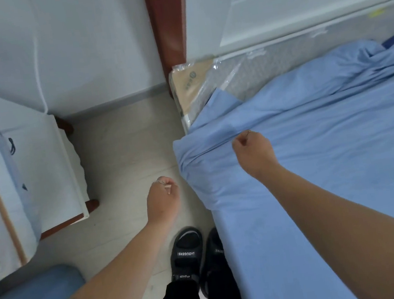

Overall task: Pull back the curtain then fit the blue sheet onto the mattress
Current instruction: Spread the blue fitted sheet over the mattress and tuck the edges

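Observation:
The blue sheet (328,136) lies spread over the mattress (268,68), whose plastic-wrapped far corner shows bare beside the wall. The sheet hangs bunched over the near left corner. My right hand (254,151) rests on top of the sheet near that corner, fingers closed and pinching a fold of the fabric. My left hand (163,199) hovers over the floor just left of the bed edge, fingers curled loosely, holding nothing. No curtain is visible.
A white bedside cabinet (41,166) with a brown base stands at the left. A brown post (168,26) rises at the bed's head corner. A blue stool (33,289) sits at the lower left. My feet in black sandals (187,252) stand on the tiled floor (119,147) beside the bed.

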### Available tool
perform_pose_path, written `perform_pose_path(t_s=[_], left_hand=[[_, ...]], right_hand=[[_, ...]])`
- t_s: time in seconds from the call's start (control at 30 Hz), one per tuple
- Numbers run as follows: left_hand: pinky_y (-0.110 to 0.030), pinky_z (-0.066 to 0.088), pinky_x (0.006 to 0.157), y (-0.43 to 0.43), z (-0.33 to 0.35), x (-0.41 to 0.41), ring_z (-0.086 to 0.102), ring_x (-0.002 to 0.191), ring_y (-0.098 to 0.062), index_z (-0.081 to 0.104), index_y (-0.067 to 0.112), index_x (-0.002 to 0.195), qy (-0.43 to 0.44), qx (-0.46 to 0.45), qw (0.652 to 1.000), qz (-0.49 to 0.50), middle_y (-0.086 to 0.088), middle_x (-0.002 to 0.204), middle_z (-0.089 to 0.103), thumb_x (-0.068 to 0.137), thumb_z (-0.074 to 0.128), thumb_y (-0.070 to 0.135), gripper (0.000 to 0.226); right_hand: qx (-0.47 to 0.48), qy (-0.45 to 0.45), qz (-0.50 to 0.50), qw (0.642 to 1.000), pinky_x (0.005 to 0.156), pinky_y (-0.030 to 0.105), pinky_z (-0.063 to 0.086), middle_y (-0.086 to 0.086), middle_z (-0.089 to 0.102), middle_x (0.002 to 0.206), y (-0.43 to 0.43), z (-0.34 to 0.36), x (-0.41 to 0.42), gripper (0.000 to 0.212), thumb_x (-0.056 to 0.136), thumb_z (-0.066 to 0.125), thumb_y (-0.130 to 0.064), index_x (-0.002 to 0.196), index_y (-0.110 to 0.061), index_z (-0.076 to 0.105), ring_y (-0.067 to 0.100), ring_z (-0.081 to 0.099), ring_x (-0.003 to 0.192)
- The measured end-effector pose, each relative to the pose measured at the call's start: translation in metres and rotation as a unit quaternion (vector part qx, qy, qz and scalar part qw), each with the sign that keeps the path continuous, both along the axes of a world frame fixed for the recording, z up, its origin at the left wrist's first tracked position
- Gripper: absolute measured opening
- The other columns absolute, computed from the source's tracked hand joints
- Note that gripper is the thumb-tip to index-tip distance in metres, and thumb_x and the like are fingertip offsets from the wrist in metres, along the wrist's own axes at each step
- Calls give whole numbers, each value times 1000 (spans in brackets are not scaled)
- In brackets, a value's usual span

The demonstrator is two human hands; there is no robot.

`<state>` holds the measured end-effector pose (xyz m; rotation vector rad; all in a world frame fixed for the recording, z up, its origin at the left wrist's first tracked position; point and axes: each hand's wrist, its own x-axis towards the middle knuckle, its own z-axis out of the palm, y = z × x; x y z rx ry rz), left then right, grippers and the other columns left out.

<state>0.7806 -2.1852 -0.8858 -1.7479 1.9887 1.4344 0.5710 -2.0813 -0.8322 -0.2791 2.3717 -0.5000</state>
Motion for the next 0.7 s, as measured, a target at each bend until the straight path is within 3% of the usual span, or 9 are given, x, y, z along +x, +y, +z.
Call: perform_pose_path(t_s=[0.13,0.2,0.27,0.3,0.4,0.5,0.57,0.63,0.7], left_hand=[[-15,39,63,-11,15,-40,63,83,-14,65,25,96,33,-59,997,-21,11,90,66,96,49,14,19],[-12,40,78,-20,15,-66,63,97,-14,68,17,109,53,-95,993,-49,3,104,69,97,46,7,27],[-2,36,79,-27,8,-95,62,105,-13,67,16,110,90,-94,990,-61,3,109,68,93,42,-3,35],[-2,37,79,-29,4,-110,62,106,-13,67,15,110,100,-88,989,-65,3,110,68,92,41,-5,38],[-22,42,83,-44,-9,-152,62,106,-20,64,15,114,97,-94,989,-65,-2,112,67,92,46,0,33],[-38,51,89,-51,-19,-177,62,102,-25,54,17,122,65,-18,989,-134,-5,110,64,86,68,19,39],[-44,52,87,-51,-21,-181,62,96,-28,47,22,119,18,-2,971,-239,-5,103,63,80,71,32,47],[-43,53,83,-55,-21,-182,63,92,-29,48,23,112,2,25,955,-297,-5,102,65,80,70,32,40],[-38,52,80,-63,-20,-184,65,95,-30,58,16,109,-8,57,947,-317,-11,107,70,85,67,24,27]], right_hand=[[1,103,44,994,74,37,46,15,67,89,1,0,-57,24,95,48,-21,83,-7,62,37,61,91],[-25,172,76,982,85,42,47,20,68,101,-10,-7,-84,25,97,49,-20,97,-4,66,40,60,100],[-32,201,113,973,93,41,45,20,65,115,-22,-23,-105,30,98,49,-21,115,-3,65,39,56,112],[-29,191,134,972,95,40,43,18,63,122,-30,-30,-112,33,98,48,-21,124,-5,62,37,53,118],[53,99,214,970,94,40,44,12,55,133,-54,-54,-120,51,93,52,-23,143,-17,44,35,51,124],[180,0,268,947,92,41,46,11,57,130,-62,-66,-115,74,84,62,-31,148,-22,27,36,53,122],[223,13,284,932,89,39,43,8,59,129,-61,-66,-109,63,83,59,-29,142,-23,37,34,54,122],[244,47,277,928,85,38,37,5,62,127,-66,-61,-102,43,87,50,-21,129,-24,51,30,58,119],[190,83,212,955,79,38,38,9,65,119,-77,-53,-92,32,90,43,-15,120,-23,52,33,62,111]])
